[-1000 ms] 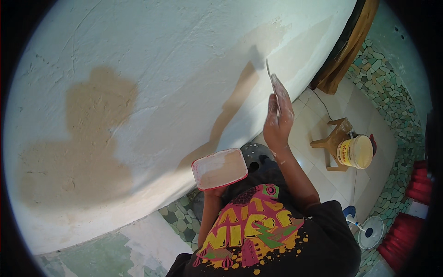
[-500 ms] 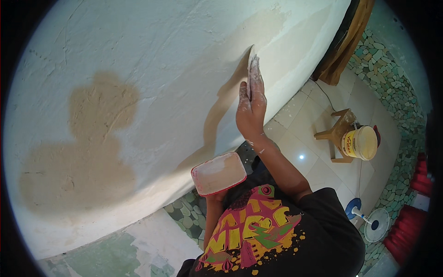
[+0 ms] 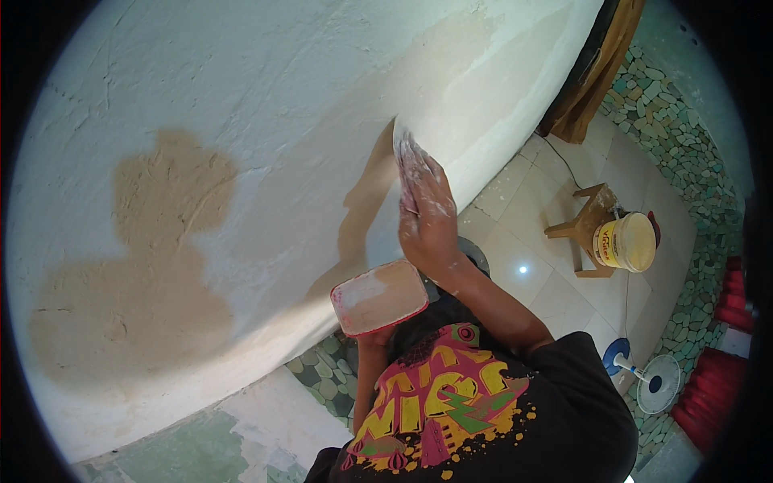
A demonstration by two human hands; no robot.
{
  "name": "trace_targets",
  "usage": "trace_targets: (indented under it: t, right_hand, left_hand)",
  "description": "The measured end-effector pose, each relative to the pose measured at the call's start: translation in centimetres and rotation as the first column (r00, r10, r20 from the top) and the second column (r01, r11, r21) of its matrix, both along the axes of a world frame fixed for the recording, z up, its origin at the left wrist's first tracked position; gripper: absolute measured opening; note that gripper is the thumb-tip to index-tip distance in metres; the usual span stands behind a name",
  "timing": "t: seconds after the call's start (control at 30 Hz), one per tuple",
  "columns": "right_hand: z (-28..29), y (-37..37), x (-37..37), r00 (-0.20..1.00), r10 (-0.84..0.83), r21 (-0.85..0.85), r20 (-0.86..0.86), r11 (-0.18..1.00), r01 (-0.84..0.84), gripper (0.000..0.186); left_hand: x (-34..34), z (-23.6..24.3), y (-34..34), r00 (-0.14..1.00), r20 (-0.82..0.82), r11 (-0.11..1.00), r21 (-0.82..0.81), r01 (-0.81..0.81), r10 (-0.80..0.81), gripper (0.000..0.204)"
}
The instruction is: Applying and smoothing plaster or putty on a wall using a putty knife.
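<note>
Evidently, the tray [image 3: 379,298] is held close in front of the person's body and beside the wall [image 3: 274,169], which, I judge, keeps the pale paste inside it within short reach. The left hand [image 3: 376,336] has hold of the tray from below, its fingers mostly hidden behind the rim, so how widely they spread cannot be told. Its open side faces up, probably so that nothing spills.

Above the tray and slightly to its right, the right hand [image 3: 427,213] grips a thin blade [image 3: 397,130] narrowly, fingers long and close together along it. That flat hold likely spreads the pressure evenly; the blade's far end seems to meet the wall. White smears cover those fingers.

Well to the right of the tray, a bucket [image 3: 632,241] appears to stand on a stool [image 3: 592,211], perhaps to raise it off the floor [image 3: 555,302], though the overlap leaves this uncertain. A fan [image 3: 660,384] stands lower right of the tray, well apart from it.

Counted up: two hands, one tray, one blade, one bucket, one stool, one fan. The blade shows only as a slim edge.
</note>
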State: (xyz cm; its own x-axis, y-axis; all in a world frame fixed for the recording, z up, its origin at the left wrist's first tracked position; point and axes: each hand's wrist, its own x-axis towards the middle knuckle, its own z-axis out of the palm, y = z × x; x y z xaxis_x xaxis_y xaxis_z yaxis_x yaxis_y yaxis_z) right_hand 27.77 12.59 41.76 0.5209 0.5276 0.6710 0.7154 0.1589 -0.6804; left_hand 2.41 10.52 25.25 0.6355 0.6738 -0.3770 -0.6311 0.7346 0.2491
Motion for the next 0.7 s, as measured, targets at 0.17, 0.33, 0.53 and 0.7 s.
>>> trace_targets:
  t: [0.17, 0.33, 0.53, 0.7]
  right_hand:
    - [1.6, -0.5, 3.5, 0.99, -0.073, 0.042, -0.12, 0.996, 0.078, 0.069]
    - [1.1, 1.9, 3.3, 0.965, -0.13, 0.092, -0.227, 0.984, 0.154, 0.07]
    - [0.1, -0.7, -2.3, 0.993, 0.09, 0.032, -0.079, 0.996, -0.088, 0.073]
    - [1.3, -1.4, 1.5, 0.992, 0.012, 0.056, -0.129, 0.998, -0.004, 0.071]
  left_hand:
    - [0.4, -0.7, 0.2, 0.999, 0.041, 1.0, -0.015, -0.002, 0.002, 0.062]
    - [1.0, -0.5, 0.3, 0.997, 0.081, 0.999, -0.033, 0.003, -0.001, 0.062]
    - [0.8, -0.6, 0.4, 0.987, 0.162, 0.995, -0.1, 0.025, -0.008, 0.055]
    - [1.0, -0.5, 0.6, 0.991, 0.128, 0.999, -0.015, 0.038, -0.035, 0.059]
